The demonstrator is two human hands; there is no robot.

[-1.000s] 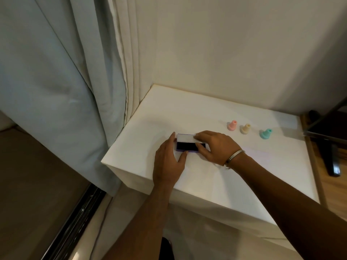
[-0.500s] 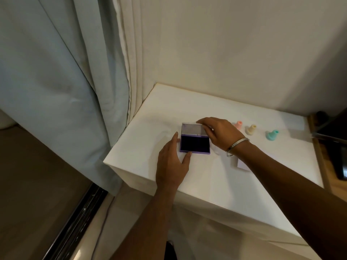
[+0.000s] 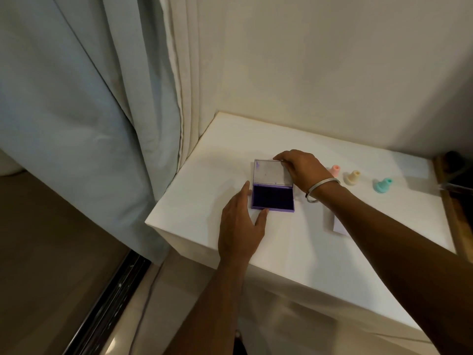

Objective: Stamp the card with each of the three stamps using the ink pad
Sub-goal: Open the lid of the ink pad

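The purple ink pad lies open on the white table, its clear lid swung back flat. My left hand steadies the pad's base, with fingers at its left side and thumb at its front edge. My right hand holds the lid's far right corner with curled fingers. Three small stamps stand in a row to the right: pink, partly behind my wrist, cream and teal. A corner of the white card shows beside my right forearm.
A pale blue curtain and cream drape hang at the left, touching the table's left edge. The wall runs behind. A dark object on a wooden surface sits past the table's right edge. Floor lies below left.
The ink pad's lid has gone from barely raised to fully open and laid back, swung by my right hand. My left hand kept steadying the base.
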